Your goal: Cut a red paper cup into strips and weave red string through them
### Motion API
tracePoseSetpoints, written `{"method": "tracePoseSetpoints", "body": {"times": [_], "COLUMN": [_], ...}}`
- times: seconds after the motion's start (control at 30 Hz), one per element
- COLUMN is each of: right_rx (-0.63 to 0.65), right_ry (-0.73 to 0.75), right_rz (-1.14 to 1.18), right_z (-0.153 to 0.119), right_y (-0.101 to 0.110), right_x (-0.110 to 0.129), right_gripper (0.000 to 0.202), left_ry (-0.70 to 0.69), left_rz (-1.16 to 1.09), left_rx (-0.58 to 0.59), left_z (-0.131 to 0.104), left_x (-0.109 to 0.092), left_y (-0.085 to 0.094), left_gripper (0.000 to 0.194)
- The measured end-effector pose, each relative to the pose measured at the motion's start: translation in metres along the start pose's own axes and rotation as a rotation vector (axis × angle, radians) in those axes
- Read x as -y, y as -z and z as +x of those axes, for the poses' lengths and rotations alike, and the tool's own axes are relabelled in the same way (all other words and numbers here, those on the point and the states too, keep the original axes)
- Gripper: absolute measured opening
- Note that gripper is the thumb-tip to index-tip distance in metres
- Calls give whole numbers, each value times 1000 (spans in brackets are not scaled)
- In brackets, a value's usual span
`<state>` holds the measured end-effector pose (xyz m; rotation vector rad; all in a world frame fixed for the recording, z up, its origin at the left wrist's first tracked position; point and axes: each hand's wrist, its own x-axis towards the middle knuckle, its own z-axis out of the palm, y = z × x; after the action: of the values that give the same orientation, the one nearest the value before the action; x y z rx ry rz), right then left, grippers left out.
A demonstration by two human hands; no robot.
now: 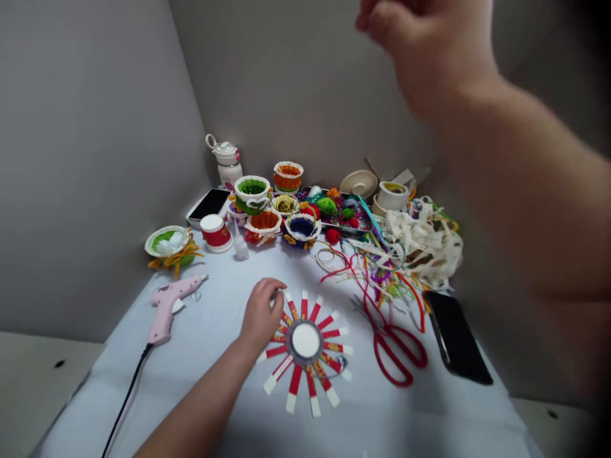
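A paper cup cut into spread red and white strips (294, 380) lies flat on the table, its round white base (305, 341) in the middle with grey cord around it. My left hand (264, 312) rests at the upper left strips, fingers curled together near their tips; whether anything thin is between them is hidden. High above the table at the upper right is my right hand (420, 38), blurred and cut off by the frame's top edge, its fingers bent. What it may hold cannot be made out.
A pink glue gun (166, 308) lies at left, its black cable running frontward. Red-handled scissors (394, 343) and a black phone (457, 337) lie at right. Behind stand small woven baskets (264, 222), a red and white cup (216, 233), a bottle (229, 165) and piled white strips (420, 242).
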<state>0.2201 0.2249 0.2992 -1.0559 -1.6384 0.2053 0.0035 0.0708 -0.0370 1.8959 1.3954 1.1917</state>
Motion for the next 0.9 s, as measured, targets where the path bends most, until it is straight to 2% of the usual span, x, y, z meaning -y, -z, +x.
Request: {"method": "tracePoseSetpoints", "body": {"times": [0.07, 0.1, 0.13, 0.27, 0.33, 0.4, 0.53, 0.73, 0.9], "right_rx": [155, 177, 200, 396, 443, 495, 595, 755, 822], "right_ry": [162, 164, 124, -230, -375, -446, -424, -290, -201], "right_rz": [103, 116, 108, 123, 90, 93, 44, -109, -150], "right_z": [-70, -105, -140, -258, -301, -333, -369, -387, -396], "right_y": [1, 3, 6, 16, 21, 24, 31, 39, 35], "right_x": [-1, -4, -7, -28, -40, -49, -61, -69, -62], "right_gripper": [17, 14, 11, 15, 15, 15, 14, 13, 16], "left_ry": [-5, -14, -16, -10, -6, -12, -65, -248, -374], "left_rz": [11, 12, 11, 2, 4, 4, -10, 66, 135], "left_rx": [-12, -12, -21, -62, -52, 16, 177, 193, 220], "left_z": [1, 2, 2, 4, 2, -5, -28, -61, -68], "left_x": [0, -1, -1, -8, -15, -26, -46, -53, -56], "left_y": [0, 1, 1, 6, 11, 17, 21, 6, -1], "left_gripper": [19, 19, 19, 17, 17, 18, 19, 22, 25]}}
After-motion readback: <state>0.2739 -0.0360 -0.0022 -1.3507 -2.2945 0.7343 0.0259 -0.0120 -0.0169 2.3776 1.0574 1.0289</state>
